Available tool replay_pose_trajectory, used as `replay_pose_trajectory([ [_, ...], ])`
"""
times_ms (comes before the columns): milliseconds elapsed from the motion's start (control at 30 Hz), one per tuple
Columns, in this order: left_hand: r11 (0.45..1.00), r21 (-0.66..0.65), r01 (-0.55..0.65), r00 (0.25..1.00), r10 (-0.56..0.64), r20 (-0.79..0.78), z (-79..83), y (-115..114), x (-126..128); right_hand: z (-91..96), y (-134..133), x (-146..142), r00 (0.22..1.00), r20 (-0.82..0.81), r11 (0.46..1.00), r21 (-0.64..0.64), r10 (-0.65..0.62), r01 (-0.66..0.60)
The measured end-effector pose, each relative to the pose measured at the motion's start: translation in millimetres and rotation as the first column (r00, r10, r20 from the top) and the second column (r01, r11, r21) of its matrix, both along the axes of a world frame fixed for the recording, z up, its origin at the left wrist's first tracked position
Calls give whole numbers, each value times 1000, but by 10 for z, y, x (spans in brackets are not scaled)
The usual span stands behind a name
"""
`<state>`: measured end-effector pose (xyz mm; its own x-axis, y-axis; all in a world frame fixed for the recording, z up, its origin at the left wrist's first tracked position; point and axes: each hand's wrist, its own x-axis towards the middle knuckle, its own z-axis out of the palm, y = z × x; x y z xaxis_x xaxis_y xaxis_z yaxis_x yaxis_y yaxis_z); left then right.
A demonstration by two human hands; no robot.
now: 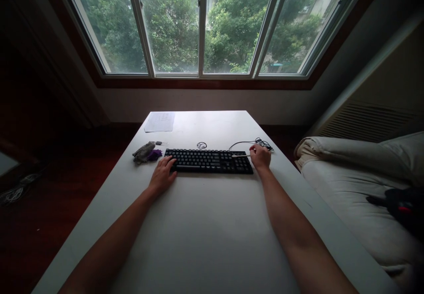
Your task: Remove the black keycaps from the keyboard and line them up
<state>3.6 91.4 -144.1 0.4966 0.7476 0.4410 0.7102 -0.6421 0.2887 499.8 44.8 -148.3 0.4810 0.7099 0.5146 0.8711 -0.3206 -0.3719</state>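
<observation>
- The dark floor is running along the left edge of the white table [212, 241], giving open room on that side.
- One sheet of paper [159, 121] is lying at the table's far left corner, close to the edge.
- Two cloths are sitting together just left of the keyboard, a grey cloth [142, 152] and a purple cloth [154, 154] touching it. One small metal item [160, 143] is lying just behind them, too small to name.
- The left hand [163, 174] is resting flat with its fingers loosely spread on the keyboard's left end, gripping nothing.
- One black keyboard [208, 160] is lying across the middle of the table, parallel to the far edge. The whole near half of the tabletop is stretching bare between it and the person.
- One small ring [202, 145] is lying just behind the keyboard.
- One thin pale stick [241, 155] is pointing left over the keys at the right end.
- The right hand [260, 157] is pinching that stick, fingers closed on its end, at the keyboard's right corner.
- One black cable [247, 143] is curling behind the right hand, near the table's right edge.
- A pale cushion [347, 183] is crowding that right edge, with one black object [402, 208] on it.
</observation>
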Motion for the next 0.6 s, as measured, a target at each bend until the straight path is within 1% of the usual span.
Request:
replay_pose_trajectory([
  [167,1000,-9,3,1000,-3,8,9,4,-27,-55,-126,328,989,-112,995,18,-100,103],
  [267,1000,-13,-5,1000,5,6,12,5,-29,-70,-149,412,985,-124,990,57,-119,127],
  [367,1000,-13,-3,1000,3,2,18,1,-16,-64,-104,328,992,-64,990,85,-106,111],
  [500,1000,-14,2,1000,-2,5,26,-8,3,-55,-13,135,997,29,995,78,-70,67],
  [600,1000,-6,0,1000,0,3,22,-7,2,-60,9,101,992,47,991,78,-114,110],
])
